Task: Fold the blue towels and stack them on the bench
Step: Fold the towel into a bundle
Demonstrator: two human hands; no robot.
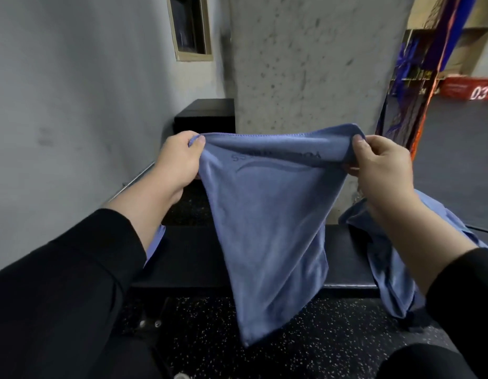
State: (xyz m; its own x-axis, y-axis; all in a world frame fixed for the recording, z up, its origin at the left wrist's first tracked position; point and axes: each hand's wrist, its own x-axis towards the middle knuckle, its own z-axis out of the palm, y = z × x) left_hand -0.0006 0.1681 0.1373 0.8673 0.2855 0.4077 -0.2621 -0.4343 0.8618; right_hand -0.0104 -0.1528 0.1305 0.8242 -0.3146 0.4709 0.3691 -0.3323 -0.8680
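Presently, stock as it stands:

Item 1, blue towel (pixel 267 222): held in the air above the black bench (pixel 188 258), top edge stretched between both hands, the rest hanging in a tapering drape whose lowest corner drops past the bench's front edge toward the speckled floor (pixel 305 332). A faint printed mark shows near the top. Not yet folded flat; possibly doubled along the top, though this cannot be confirmed.

Item 2, left hand (pixel 180 162): thumb and fingers pinched closed on the towel's left top corner.

Item 3, right hand (pixel 382 165): fingers curled round the bunched right top corner, thumb pressing on it.

Item 4, second blue towel (pixel 385 258): loose and crumpled, draped over the bench's right end and hanging off its front. Unfolded.

Item 5, sliver of blue cloth (pixel 155 242): visible behind the left forearm; whether it is a folded towel cannot be told.

Assessment: no finished stack in plain sight; at least two towels remain to fold, then stack.
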